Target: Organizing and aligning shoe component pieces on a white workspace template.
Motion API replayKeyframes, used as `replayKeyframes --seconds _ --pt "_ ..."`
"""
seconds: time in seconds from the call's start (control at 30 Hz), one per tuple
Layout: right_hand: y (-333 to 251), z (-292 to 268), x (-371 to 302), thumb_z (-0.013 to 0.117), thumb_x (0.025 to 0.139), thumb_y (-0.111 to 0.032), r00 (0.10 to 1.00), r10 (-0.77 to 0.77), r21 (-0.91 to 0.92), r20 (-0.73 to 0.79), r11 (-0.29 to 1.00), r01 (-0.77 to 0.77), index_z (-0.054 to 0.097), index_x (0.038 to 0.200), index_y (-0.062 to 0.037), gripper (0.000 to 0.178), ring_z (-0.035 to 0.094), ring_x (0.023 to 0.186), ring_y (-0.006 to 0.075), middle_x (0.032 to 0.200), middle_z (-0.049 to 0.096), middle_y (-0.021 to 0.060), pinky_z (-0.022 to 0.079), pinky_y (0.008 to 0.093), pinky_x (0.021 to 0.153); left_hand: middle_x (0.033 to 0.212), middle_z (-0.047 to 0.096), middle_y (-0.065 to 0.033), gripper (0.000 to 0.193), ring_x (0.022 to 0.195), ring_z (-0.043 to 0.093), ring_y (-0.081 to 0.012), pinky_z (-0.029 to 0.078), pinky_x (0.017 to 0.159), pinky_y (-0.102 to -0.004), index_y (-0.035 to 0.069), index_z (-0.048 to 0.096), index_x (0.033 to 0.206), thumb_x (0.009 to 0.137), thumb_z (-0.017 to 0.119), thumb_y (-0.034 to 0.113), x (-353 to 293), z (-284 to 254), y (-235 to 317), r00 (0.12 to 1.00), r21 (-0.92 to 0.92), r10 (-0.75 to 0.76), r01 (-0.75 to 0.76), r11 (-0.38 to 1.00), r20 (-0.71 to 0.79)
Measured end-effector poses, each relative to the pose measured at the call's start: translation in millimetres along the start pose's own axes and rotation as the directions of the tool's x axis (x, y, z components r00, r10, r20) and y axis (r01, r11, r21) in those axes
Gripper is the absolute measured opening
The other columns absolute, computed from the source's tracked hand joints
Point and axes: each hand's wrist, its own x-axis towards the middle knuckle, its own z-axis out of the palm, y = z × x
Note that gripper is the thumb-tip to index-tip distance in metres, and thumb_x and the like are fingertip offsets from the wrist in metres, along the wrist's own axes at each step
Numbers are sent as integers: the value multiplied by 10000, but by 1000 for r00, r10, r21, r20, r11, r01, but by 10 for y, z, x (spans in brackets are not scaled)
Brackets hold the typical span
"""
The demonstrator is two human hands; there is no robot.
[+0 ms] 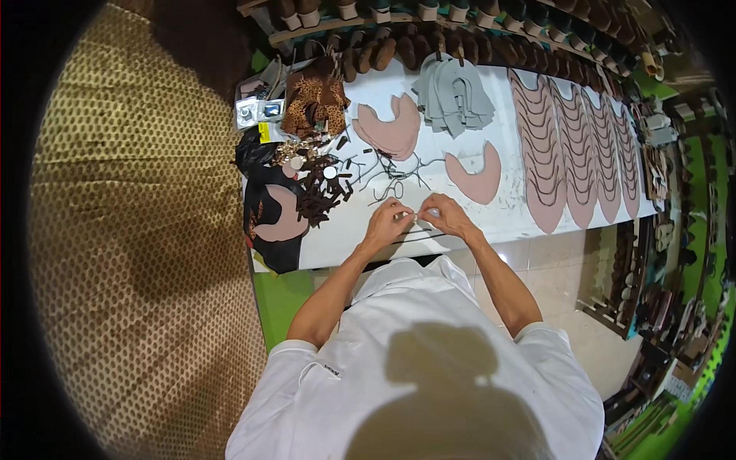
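Note:
Close together over the front edge of the white table [353,247], my left hand [388,223] and my right hand [446,215] both have their fingers pinched. Something small and pale shows between the fingertips, too small to name. Just below them a dark cord [423,237] lies along the table edge. Beyond my fingers are a pair of scissors [396,190] and a tangle of dark cords [383,165]. A single pink curved shoe-upper piece [477,178] lies to the right of these.
Overlapping rows of pink pieces [546,207] with dark trim cover the right side. Stacked pink pieces [389,132] and grey pieces [452,100] lie at the back. Dark brown strips [318,195] and leopard-print pieces [316,100] crowd the left. Shoe racks [383,55] stand behind; a patterned curtain [146,230] hangs left.

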Motion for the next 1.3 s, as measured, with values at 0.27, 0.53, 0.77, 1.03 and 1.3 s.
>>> replayKeyframes --seconds 0.27,0.53,0.77,1.03,1.3 --pt "252 -210 -403 779 825 -181 991 -128 -342 34 931 132 768 852 -79 106 665 975 311 1035 708 67 544 434 849 970 615 -110 207 817 630 -248 523 720 -339 81 791 1095 896 770 135 -145 85 -193 996 118 62 -69 991 57" --pt "218 -213 -447 763 841 -166 984 -151 -371 91 912 175 790 864 -105 71 636 1077 265 1072 692 41 509 414 925 1004 613 -130 156 930 618 -309 519 806 -412 62 771 1037 892 751 115 -273 -128 -340 957 306 94 -6 952 -276" --pt "127 -205 -327 785 831 -197 1000 -2 -241 4 971 3 795 889 -91 121 644 1046 277 1087 692 62 520 428 907 1039 602 -105 181 1009 596 -315 466 854 -449 80 760 1027 875 768 178 -282 -278 -470 918 368 31 127 921 -395" --pt "-542 266 473 794 880 -296 777 -556 -532 -295 771 350 796 1093 -112 281 705 1045 300 1162 744 80 509 386 1015 1083 653 -66 118 1079 573 -284 380 930 -466 117 761 993 896 753 184 -128 -486 -239 952 413 159 -39 910 -261" --pt "-433 51 764 705 977 -406 969 -4 362 248 928 -89 813 1144 -97 368 683 1009 121 903 770 54 384 348 1111 1010 712 -10 116 1008 591 -188 291 868 -401 163 760 1002 935 774 257 -81 -1093 -37 973 336 130 -60 940 -189"
